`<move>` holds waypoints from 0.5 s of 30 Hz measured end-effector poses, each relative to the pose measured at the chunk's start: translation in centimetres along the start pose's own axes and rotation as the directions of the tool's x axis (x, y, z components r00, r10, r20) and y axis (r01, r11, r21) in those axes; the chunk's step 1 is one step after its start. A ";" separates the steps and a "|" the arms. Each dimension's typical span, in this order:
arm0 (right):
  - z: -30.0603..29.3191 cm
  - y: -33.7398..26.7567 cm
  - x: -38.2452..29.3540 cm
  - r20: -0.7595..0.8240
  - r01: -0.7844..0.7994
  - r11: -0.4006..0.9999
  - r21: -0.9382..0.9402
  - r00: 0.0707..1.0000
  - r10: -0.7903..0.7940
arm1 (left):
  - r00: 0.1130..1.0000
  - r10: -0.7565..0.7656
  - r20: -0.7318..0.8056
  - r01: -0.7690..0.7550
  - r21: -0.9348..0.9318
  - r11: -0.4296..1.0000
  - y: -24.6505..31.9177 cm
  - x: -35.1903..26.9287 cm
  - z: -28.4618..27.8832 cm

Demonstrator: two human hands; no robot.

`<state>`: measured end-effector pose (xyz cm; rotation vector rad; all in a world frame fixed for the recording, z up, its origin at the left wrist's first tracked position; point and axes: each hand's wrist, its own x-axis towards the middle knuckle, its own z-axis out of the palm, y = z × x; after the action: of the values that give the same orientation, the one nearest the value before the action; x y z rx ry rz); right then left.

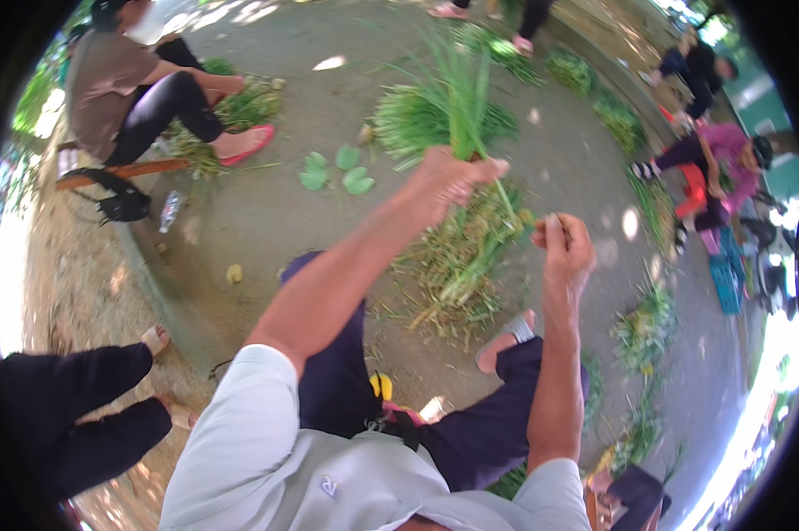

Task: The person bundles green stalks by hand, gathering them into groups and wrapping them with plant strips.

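My left hand (pixel 449 179) is closed around a bunch of long green leafy stalks (pixel 462 116), held upright with the leaf tips pointing away from me. To its right, my right hand (pixel 569 249) has its thumb and fingers drawn together close to a loose stalk end. Whether anything is pinched there is too small to make out. Below both hands lies a loose heap of green and yellowed stalks (pixel 462 265) on the ground between my feet. Beyond my left hand, a tidier pile of green stalks (pixel 409 123) lies fanned out, partly hidden behind the held bunch.
A seated person (pixel 117 86) at the left handles another heap of greens (pixel 253 106). Cut leaves (pixel 346 157) and a plastic bottle (pixel 170 211) lie on the ground. At right are more greens (pixel 645 325), another seated person (pixel 728 159) and a blue crate (pixel 725 282).
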<state>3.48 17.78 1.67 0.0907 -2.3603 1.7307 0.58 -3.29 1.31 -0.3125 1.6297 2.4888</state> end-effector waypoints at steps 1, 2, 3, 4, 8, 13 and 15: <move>-0.5 0.3 0.3 -0.015 -0.025 0.999 0.031 1.000 0.026 | 1.000 -0.022 0.022 0.023 -0.031 0.999 0.3 0.0 -0.1; -0.8 0.7 0.6 -0.024 -0.049 0.996 0.074 0.998 0.051 | 0.999 -0.017 0.038 0.019 -0.042 0.999 0.2 0.1 -0.2; -0.8 0.9 0.8 -0.025 -0.069 0.990 0.122 0.997 0.073 | 0.999 -0.008 0.046 0.010 -0.052 0.999 0.3 0.1 -0.3; -1.0 0.9 0.8 -0.006 -0.098 0.987 0.126 0.995 0.100 | 0.999 0.002 0.054 0.002 -0.063 0.998 0.2 0.1 -0.4; -0.9 1.8 0.7 0.221 -0.159 0.985 -0.063 0.960 0.169 | 0.997 -0.018 0.072 0.021 -0.036 0.999 0.3 0.1 -0.4; 0.2 0.2 -0.1 0.362 -0.350 0.905 0.244 0.898 0.249 | 0.993 -0.033 0.112 0.037 -0.029 0.999 0.4 -0.1 -0.2; 0.3 -0.2 -0.2 0.383 -0.379 0.888 0.262 0.885 0.265 | 0.992 -0.040 0.119 0.042 -0.018 0.999 0.5 -0.1 -0.1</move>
<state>3.67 17.40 1.77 0.0443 -2.3897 2.4479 0.58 -3.53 1.75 -0.1949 1.5369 2.4453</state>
